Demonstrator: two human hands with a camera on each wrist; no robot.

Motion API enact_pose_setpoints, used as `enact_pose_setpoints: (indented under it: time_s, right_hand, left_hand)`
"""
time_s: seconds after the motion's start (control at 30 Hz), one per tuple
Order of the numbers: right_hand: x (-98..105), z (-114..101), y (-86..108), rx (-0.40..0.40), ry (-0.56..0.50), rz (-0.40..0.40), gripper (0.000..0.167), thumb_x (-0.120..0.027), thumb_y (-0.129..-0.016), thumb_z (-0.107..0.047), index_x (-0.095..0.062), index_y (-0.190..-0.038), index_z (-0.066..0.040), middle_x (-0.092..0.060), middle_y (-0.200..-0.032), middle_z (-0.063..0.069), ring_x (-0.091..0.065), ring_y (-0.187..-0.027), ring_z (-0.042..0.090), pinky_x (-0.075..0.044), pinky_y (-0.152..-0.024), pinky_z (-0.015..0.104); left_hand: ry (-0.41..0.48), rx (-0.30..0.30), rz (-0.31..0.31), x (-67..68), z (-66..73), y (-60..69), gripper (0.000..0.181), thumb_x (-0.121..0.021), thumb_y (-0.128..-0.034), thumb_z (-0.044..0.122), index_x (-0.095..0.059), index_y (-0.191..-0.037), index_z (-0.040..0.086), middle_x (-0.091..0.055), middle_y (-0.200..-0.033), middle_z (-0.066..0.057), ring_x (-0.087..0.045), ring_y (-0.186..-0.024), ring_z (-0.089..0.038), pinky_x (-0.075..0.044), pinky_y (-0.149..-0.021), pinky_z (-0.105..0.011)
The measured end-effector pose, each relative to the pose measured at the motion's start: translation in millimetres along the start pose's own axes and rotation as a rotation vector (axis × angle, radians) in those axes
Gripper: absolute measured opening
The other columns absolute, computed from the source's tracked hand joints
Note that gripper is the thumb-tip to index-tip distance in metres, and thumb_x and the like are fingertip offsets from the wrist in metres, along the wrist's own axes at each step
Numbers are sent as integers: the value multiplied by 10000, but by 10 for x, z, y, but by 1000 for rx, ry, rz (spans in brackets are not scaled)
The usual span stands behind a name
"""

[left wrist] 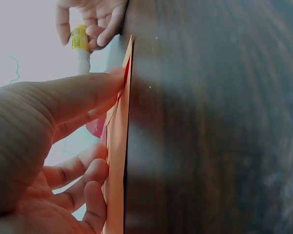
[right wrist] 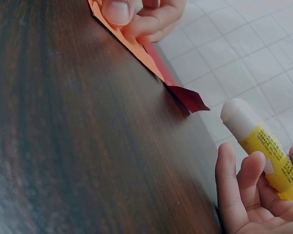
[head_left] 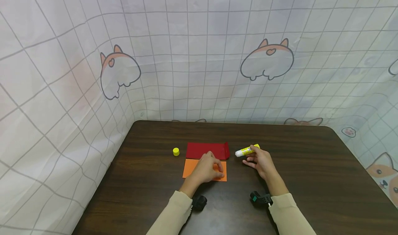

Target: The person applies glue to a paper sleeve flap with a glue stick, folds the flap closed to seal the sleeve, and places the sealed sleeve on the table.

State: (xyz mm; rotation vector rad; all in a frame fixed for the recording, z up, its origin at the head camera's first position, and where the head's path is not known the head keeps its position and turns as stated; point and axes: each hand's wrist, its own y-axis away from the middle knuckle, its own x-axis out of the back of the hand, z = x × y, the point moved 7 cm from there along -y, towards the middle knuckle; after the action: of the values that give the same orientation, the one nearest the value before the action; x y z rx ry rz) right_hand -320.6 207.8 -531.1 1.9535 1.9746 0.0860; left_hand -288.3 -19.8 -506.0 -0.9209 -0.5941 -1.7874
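Note:
An orange paper point(head_left: 189, 167) lies on the table, its far edge against a red paper envelope point(head_left: 205, 150) with a raised flap at its right end. My left hand point(head_left: 205, 169) rests on the orange paper, thumb and fingertips touching it near its right part; the left wrist view shows the thumb at the edge of the orange sheet point(left wrist: 118, 161). To the right, my right hand point(head_left: 260, 162) holds an uncapped yellow and white glue stick point(head_left: 247, 151) between thumb and fingers, its white end pointing left, above the table and apart from the papers.
A yellow cap point(head_left: 176, 152) stands on the dark wooden table point(head_left: 140, 179) left of the red envelope. Black wrist devices point(head_left: 199, 203) sit at both wrists. Behind and at the sides hangs a white grid-patterned cloth point(head_left: 192, 55) with cartoon animals.

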Motion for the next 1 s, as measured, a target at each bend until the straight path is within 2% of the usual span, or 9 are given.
enact_pose_setpoints:
  time_s: [0.17,0.47,0.73,1.0]
  right_hand:
    - [0,-3,5,2,2,-1,459,-503,-1082,-357,-454,-1309,38,-569,-798,-10,-569,-658,85,-623,-819,356]
    - [-6,-11,7,4,1,-2,452,-507,-1082,-354,-457,-1300,39,-567,-800,-7,-566,-658,85,-623,-819,359]
    - [-6,-9,11,3,1,3,433,-506,-1082,-347,-462,-1287,33,-570,-791,-9,-567,-657,86,-624,-817,360]
    - [-8,-9,18,2,10,5,439,-499,-1084,-348,-457,-1295,35,-577,-788,-16,-568,-670,87,-623,-822,358]
  left_hand:
    - [6,-5,5,-10,-4,-8,184,-879,-800,317,-724,-701,299,-521,-961,31,-458,-1008,-152,-440,-772,-277]
    - [14,-2,1,-10,-16,-18,121,-886,-790,308,-791,-854,268,-535,-1008,34,-462,-1024,-147,-449,-792,-274]
    - [-3,8,-25,-8,-11,-11,284,-902,-779,339,-789,-1013,225,-527,-1071,27,-451,-1034,-141,-461,-859,-296]
    - [-12,23,-33,-13,-16,-1,418,-919,-740,382,-773,-1093,213,-534,-1091,14,-460,-1042,-133,-482,-878,-298]
